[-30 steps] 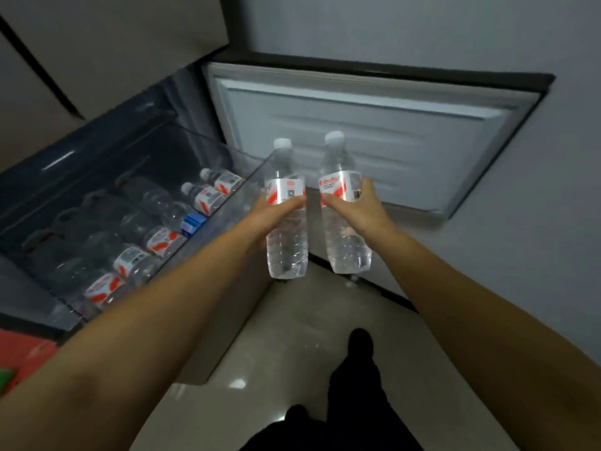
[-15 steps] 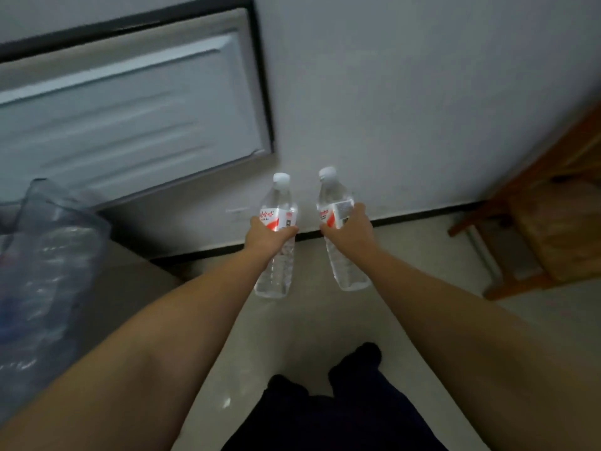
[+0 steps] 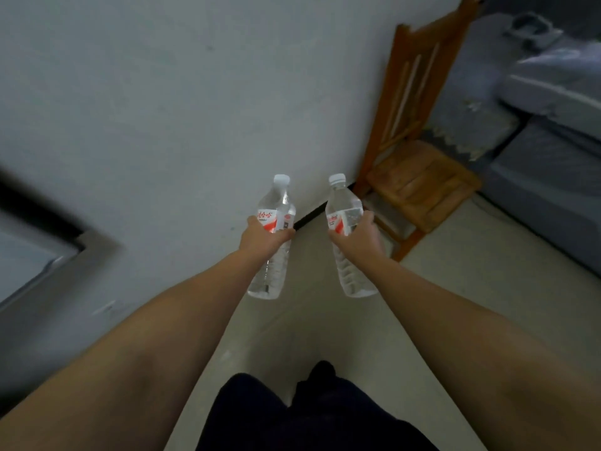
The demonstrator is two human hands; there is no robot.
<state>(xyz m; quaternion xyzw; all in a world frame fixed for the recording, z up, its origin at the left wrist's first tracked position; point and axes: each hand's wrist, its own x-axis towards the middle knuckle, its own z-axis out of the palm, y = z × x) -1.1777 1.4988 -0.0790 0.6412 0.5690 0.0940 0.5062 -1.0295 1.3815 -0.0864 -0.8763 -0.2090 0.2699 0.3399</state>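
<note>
Transport step: left hand (image 3: 260,237) grasps left bottle (image 3: 276,203), right hand (image 3: 356,237) grasps right bottle (image 3: 344,206). Next: locate a set-down surface ahead of the hands.

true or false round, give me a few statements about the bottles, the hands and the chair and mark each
The left hand grips the left bottle at its label. True.
The right hand is empty. False: it grips the right bottle.
Both bottles carry white caps. True.
The wooden chair lies tipped over. False: it stands upright by the wall.
The two bottles touch. False: a gap separates them.
</note>
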